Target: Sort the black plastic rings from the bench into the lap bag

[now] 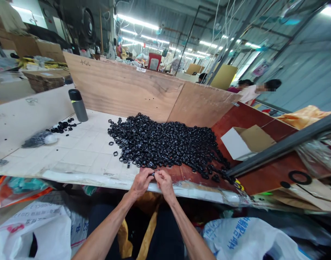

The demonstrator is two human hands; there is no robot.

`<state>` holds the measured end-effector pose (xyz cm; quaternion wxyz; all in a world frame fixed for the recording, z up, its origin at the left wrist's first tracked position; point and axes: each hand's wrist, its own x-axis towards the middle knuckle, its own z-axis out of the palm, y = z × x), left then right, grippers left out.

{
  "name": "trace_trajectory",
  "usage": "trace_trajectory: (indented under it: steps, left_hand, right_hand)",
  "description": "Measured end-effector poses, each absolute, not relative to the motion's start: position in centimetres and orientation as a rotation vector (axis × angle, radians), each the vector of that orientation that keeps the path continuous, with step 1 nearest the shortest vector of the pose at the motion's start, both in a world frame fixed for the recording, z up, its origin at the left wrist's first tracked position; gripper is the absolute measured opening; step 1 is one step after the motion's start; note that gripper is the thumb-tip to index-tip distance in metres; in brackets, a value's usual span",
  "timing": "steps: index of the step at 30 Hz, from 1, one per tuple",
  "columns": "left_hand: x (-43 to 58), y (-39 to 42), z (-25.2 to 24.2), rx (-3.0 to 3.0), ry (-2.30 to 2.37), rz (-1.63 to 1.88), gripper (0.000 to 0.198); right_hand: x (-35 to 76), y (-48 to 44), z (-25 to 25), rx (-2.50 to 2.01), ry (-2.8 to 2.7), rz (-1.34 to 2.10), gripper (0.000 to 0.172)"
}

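Observation:
My left hand (pixel 140 182) and my right hand (pixel 164 183) meet above the front edge of the table. Both have their fingers pinched on one small black part (pixel 152 174), mostly covered by the fingertips. Just beyond them spreads a large heap of small black ring-shaped parts (pixel 165 141), and a few loose ones lie at its left side. Which hand grips the held part more firmly cannot be made out.
A dark bottle (pixel 79 106) stands at the back left, near a plastic bag (pixel 38 139) and scattered black pieces (pixel 62 126). Wooden boards (pixel 127 86) wall the table. At right are an open carton (pixel 243 142) and a slanting metal bar (pixel 287 142). White sacks (pixel 235 238) flank my legs.

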<state>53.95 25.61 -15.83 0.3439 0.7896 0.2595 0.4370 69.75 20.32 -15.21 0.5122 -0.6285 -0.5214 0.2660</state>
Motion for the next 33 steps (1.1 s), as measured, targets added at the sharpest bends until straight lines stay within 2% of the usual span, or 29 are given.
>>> trace_trajectory:
  steps: [2,4,6,8,9,11,13,15,25,30,33]
  left_hand:
    - [53.0,24.5,-15.9,2.122,0.584,1.13,0.026]
    - [52.1,23.7,-15.4,2.165,0.565,1.048,0.021]
    - [51.7,23.6,-14.4,2.164,0.683,0.923,0.012]
    - [52.2,24.4,-13.5,2.147,0.891,0.854,0.017]
    - [52.8,25.0,-13.3,2.149,0.993,0.844,0.016]
    - [54.1,26.4,-13.2,2.198,1.121,0.838,0.008]
    - [55.3,27.6,-13.7,2.269,1.165,0.81,0.02]
    - [56.0,28.2,-14.4,2.319,1.192,0.776,0.026]
    - [55.7,27.9,-15.8,2.28,1.174,0.909,0.011]
    - [55.7,28.3,-16.1,2.136,1.142,0.99,0.019]
    - [55.5,28.5,-16.2,1.971,1.23,1.135,0.016]
  right_hand:
    - [70.0,20.0,-15.2,-1.571,-1.286,0.659,0.041]
    - [70.5,20.0,-14.9,-1.638,-1.317,0.62,0.043]
    - [70.9,20.6,-14.5,-1.723,-1.32,0.501,0.036]
    - [71.0,21.5,-14.3,-1.801,-1.352,0.35,0.018]
    - [71.0,22.0,-14.2,-1.824,-1.389,0.276,0.017]
    - [71.0,22.8,-14.4,-1.829,-1.48,0.151,0.025]
    - [71.0,23.3,-14.8,-1.807,-1.529,0.084,0.023]
    - [71.1,23.4,-15.3,-1.792,-1.523,0.071,0.02]
    - [71.4,22.6,-15.5,-1.561,-1.446,0.271,0.01]
    - [70.8,22.2,-15.1,-1.567,-1.478,0.152,0.036]
    - [70.3,22.1,-14.8,-1.504,-1.749,0.175,0.036]
